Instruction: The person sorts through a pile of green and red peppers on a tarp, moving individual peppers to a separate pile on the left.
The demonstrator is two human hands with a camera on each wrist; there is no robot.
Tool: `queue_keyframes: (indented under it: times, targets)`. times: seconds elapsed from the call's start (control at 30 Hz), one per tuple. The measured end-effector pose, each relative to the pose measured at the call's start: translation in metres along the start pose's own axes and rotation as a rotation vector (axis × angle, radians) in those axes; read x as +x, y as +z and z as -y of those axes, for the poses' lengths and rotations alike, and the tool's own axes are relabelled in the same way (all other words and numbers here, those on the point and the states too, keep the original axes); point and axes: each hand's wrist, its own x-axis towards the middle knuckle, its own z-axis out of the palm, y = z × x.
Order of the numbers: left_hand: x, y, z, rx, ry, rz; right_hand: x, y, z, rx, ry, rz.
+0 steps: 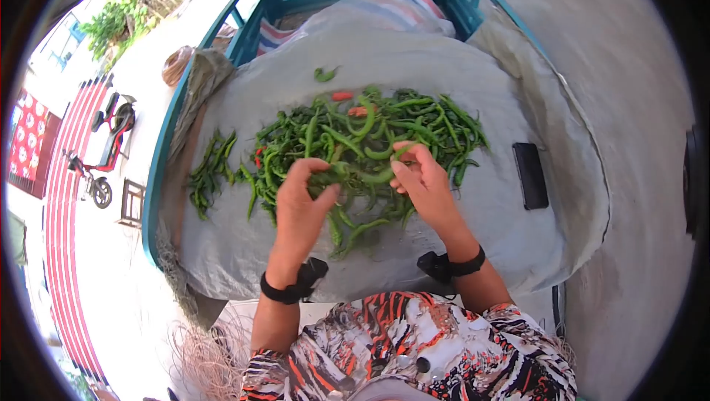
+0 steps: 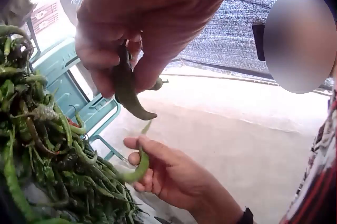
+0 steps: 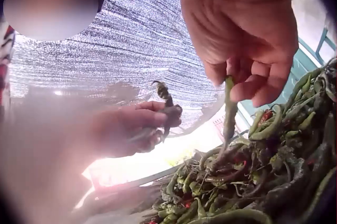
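Note:
Above the front of a pile of long green chili peppers [image 1: 296,131], both hands are raised and close together. My left hand [image 1: 299,197] pinches a dark green, curved chili pepper [image 2: 126,87] between thumb and fingers, its tip pointing down in the left wrist view. Another small pepper end [image 2: 159,83] shows just behind the thumb. With thumb and fingertips, my right hand [image 1: 429,183] holds a lighter green chili pepper [image 3: 230,111] by one end. A few red peppers [image 1: 342,95] lie among the green ones.
The peppers lie on a grey sheet [image 1: 488,253] over the bed of a teal cart [image 1: 159,172]. A smaller heap of peppers [image 1: 211,172] is at the left, one stray pepper [image 1: 325,74] behind. A black phone [image 1: 530,176] lies at the right. A striped cloth [image 1: 399,1] is at the back.

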Motion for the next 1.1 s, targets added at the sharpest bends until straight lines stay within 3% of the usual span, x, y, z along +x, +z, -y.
queue_keyframes:
  times: [0.03, 0.13, 0.17, 0.27, 0.37, 0.47, 0.57, 0.67, 0.77, 0.9, 0.97, 1.1]
  targets:
    - [0.007, -0.004, -0.005, 0.090, 0.008, -0.017, 0.004, -0.008, -0.001, -0.039, 0.009, 0.025]
    - [0.023, -0.007, 0.011, 0.317, 0.167, -0.064, 0.013, -0.035, -0.011, -0.385, -0.184, -0.077]
    - [0.024, -0.006, 0.021, 0.342, 0.172, -0.049, 0.016, -0.047, -0.014, -0.547, -0.107, -0.108]
    - [0.009, 0.003, 0.023, 0.493, 0.104, 0.016, 0.037, -0.090, -0.043, -0.957, -0.273, -0.342]
    - [-0.009, 0.007, 0.030, 0.476, 0.064, 0.119, 0.058, -0.123, -0.059, -1.136, -0.053, -0.388]
    - [-0.022, 0.014, 0.042, 0.510, 0.110, 0.195, 0.083, -0.147, -0.088, -1.185, 0.013, -0.454]
    - [-0.036, 0.017, 0.048, 0.468, 0.144, 0.313, 0.095, -0.155, -0.101, -1.171, 0.157, -0.343]
    - [-0.053, 0.020, 0.049, 0.452, 0.088, 0.357, 0.089, -0.141, -0.074, -0.984, 0.252, -0.240]
    - [-0.060, 0.027, 0.048, 0.420, 0.113, 0.475, 0.082, -0.125, -0.064, -0.984, 0.253, -0.235]
    - [-0.066, 0.043, 0.045, 0.341, 0.091, 0.648, 0.084, -0.124, -0.093, -1.030, 0.189, -0.240]
    - [-0.067, 0.049, 0.045, 0.374, 0.138, 0.654, 0.090, -0.130, -0.103, -0.905, 0.200, -0.215]
    - [-0.074, 0.057, 0.055, 0.358, 0.179, 0.566, 0.072, -0.105, -0.080, -0.713, 0.372, -0.176]
